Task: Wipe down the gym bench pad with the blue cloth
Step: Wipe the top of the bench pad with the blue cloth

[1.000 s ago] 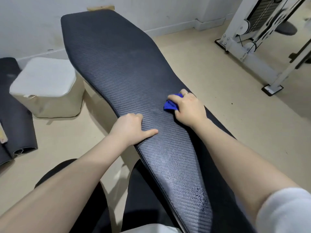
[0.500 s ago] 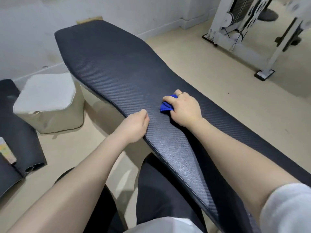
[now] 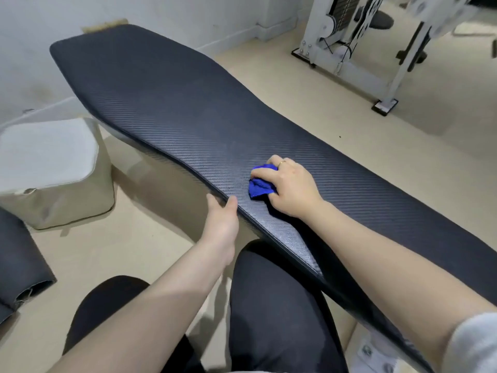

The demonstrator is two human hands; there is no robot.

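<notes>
Now | blue cloth [image 3: 260,186] bunched under right hand [image 3: 289,185] fingers | on bench pad [image 3: 161,103]

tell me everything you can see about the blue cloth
The bright blue cloth looks like soft, nubby microfibre, bunched into a crumpled wad instead of spread flat. It lies on the black, carbon-weave-textured bench pad, near the pad's left edge. The right hand covers most of it, fingers curled over it in a grip, so only its left part shows.
</notes>
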